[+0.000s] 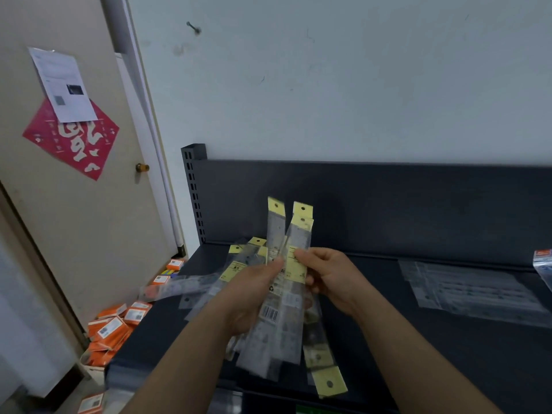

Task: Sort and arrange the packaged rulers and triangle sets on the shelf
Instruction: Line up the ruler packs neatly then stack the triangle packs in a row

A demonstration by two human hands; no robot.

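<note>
Mid-sort at frame centre, our left hand (254,294) grips fanned packaged rulers (277,330) above the shelf (418,354) while our right hand (327,274) pinches one yellow-tagged pack (300,234), which we judge should be drawn free and laid on the flat stack (466,291) at right.

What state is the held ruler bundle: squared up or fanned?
Fanned. The ruler bundle splays between left hand and right hand; its yellow tabs point apart, some up, some down.
</note>
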